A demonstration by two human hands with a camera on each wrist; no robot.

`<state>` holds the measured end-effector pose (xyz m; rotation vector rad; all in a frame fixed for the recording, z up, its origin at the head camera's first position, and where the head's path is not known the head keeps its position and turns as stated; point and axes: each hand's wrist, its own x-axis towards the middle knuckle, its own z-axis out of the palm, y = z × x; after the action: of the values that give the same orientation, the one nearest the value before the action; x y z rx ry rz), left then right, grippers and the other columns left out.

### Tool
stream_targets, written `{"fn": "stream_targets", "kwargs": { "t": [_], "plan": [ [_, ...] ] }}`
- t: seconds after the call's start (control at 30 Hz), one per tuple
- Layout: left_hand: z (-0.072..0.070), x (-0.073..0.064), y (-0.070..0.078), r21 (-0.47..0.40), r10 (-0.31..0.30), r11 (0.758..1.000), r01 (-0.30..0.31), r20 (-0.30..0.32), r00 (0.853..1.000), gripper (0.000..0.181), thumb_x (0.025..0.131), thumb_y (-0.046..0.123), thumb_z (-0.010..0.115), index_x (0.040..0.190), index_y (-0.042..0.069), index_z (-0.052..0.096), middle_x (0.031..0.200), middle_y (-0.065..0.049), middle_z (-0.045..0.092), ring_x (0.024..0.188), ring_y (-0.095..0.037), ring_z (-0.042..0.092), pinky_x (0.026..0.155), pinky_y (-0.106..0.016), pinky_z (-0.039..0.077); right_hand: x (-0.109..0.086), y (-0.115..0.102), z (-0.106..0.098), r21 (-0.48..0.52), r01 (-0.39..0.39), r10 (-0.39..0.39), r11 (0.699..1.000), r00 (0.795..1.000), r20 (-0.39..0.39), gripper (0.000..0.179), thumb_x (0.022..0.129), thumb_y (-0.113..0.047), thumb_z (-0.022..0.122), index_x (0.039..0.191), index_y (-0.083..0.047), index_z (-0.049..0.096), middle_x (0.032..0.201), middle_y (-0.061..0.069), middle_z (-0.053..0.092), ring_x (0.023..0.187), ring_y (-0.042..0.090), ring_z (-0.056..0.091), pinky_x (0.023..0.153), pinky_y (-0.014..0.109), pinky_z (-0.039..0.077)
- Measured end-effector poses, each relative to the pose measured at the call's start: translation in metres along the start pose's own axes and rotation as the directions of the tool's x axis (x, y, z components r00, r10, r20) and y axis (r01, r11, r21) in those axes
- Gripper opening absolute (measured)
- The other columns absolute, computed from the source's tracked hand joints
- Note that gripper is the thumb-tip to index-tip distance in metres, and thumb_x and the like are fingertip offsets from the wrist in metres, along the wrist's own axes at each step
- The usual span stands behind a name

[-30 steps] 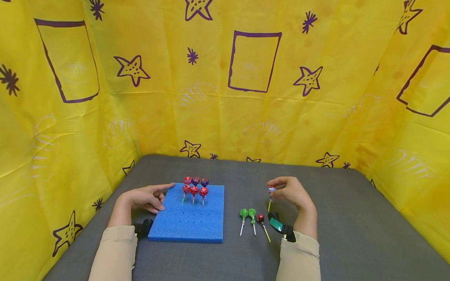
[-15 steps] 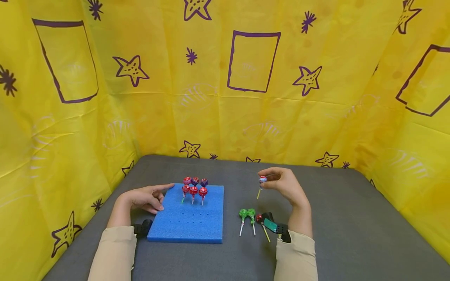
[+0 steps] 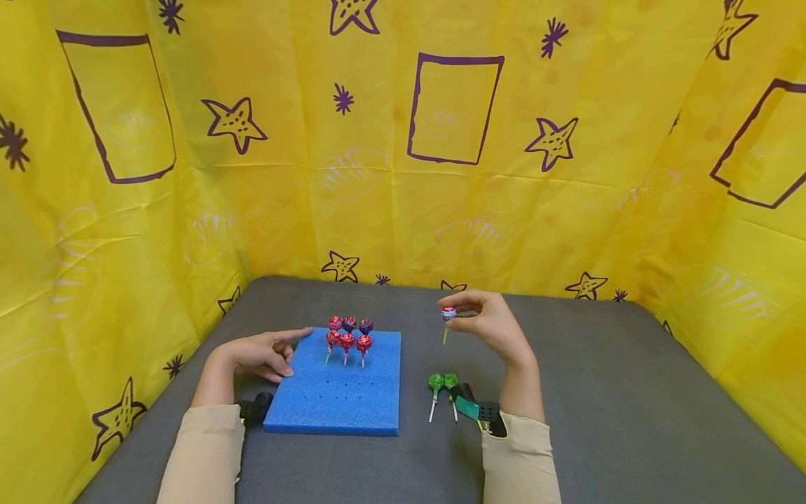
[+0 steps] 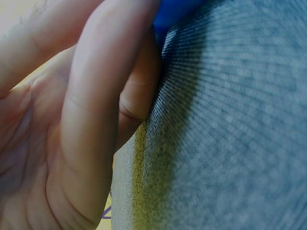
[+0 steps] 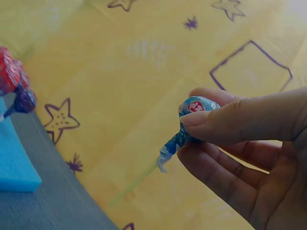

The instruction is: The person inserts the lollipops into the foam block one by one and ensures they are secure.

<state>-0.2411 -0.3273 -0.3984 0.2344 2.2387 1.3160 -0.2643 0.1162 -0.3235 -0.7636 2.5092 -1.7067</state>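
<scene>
In the head view a blue foam board (image 3: 334, 406) lies on the table, with rows of small holes in its front half. Two rows of upright lollipops stand in its back half, among them a red one (image 3: 364, 343) and a purple one (image 3: 366, 326). My left hand (image 3: 258, 353) rests against the board's left edge, index finger stretched to the far corner and thumb at the side. Thumb and fingers of my right hand (image 3: 488, 325) pinch a blue-and-red wrapped lollipop (image 5: 184, 124) by its head, raised above the table, its yellowish stick pointing down.
Right of the board, two green lollipops (image 3: 436, 382) lie on the grey table (image 3: 630, 420). Another lollipop beside them is mostly hidden behind the right wrist camera (image 3: 475, 407). A yellow patterned curtain (image 3: 283, 210) encloses the table's back and sides.
My right hand has moved left and away from me, lifting the blue-and-red lollipop, and its wrist now covers the dark red lollipop on the table. My left hand and the board have stayed put.
</scene>
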Motion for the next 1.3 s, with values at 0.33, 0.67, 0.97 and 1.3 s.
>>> {"fn": "stream_targets", "kwargs": {
  "t": [0.33, 0.67, 0.97, 1.3],
  "plan": [
    [0.000, 0.000, 0.000, -0.007, -0.002, 1.000, 0.002, -0.002, 1.000, 0.094, 0.084, 0.012, 0.073, 0.159, 0.012, 0.016, 0.090, -0.006, 0.051, 0.075, -0.016, 0.057, 0.067, -0.026, 0.059, 0.005, -0.015, 0.019, -0.021, 0.050, -0.049, 0.999, 0.998, 0.045, 0.030, 0.083, -0.002, 0.074, 0.112, -0.008, 0.074, 0.118, 0.015, 0.068, 0.103, 0.030, 0.070, 0.082, 0.033, 0.061],
    [0.000, -0.002, 0.000, -0.014, -0.005, 1.000, 0.005, -0.003, 1.000, 0.093, 0.084, 0.011, 0.073, 0.159, 0.012, 0.017, 0.089, -0.006, 0.051, 0.075, -0.016, 0.058, 0.067, -0.026, 0.059, 0.011, -0.023, 0.039, -0.035, 0.089, -0.086, 0.995, 0.993, 0.076, 0.029, 0.084, 0.000, 0.072, 0.111, -0.010, 0.075, 0.115, 0.012, 0.070, 0.101, 0.028, 0.071, 0.082, 0.033, 0.061],
    [0.000, 0.000, 0.002, 0.002, -0.016, 1.000, 0.016, -0.008, 1.000, 0.093, 0.084, 0.013, 0.073, 0.159, 0.013, 0.018, 0.090, -0.007, 0.051, 0.075, -0.016, 0.058, 0.067, -0.026, 0.059, 0.017, -0.032, 0.069, -0.040, 0.107, -0.100, 0.993, 0.984, 0.150, 0.028, 0.084, 0.001, 0.071, 0.109, -0.013, 0.076, 0.115, 0.008, 0.070, 0.102, 0.026, 0.069, 0.080, 0.030, 0.061],
    [0.000, 0.000, 0.003, -0.010, -0.022, 1.000, 0.022, -0.001, 1.000, 0.092, 0.084, 0.012, 0.073, 0.159, 0.012, 0.018, 0.089, -0.006, 0.052, 0.074, -0.016, 0.058, 0.068, -0.026, 0.059, 0.023, -0.030, 0.092, -0.047, 0.128, -0.116, 0.991, 0.973, 0.201, 0.028, 0.084, 0.003, 0.071, 0.108, -0.008, 0.076, 0.113, 0.008, 0.070, 0.098, 0.023, 0.071, 0.078, 0.028, 0.062]
  ]
}}
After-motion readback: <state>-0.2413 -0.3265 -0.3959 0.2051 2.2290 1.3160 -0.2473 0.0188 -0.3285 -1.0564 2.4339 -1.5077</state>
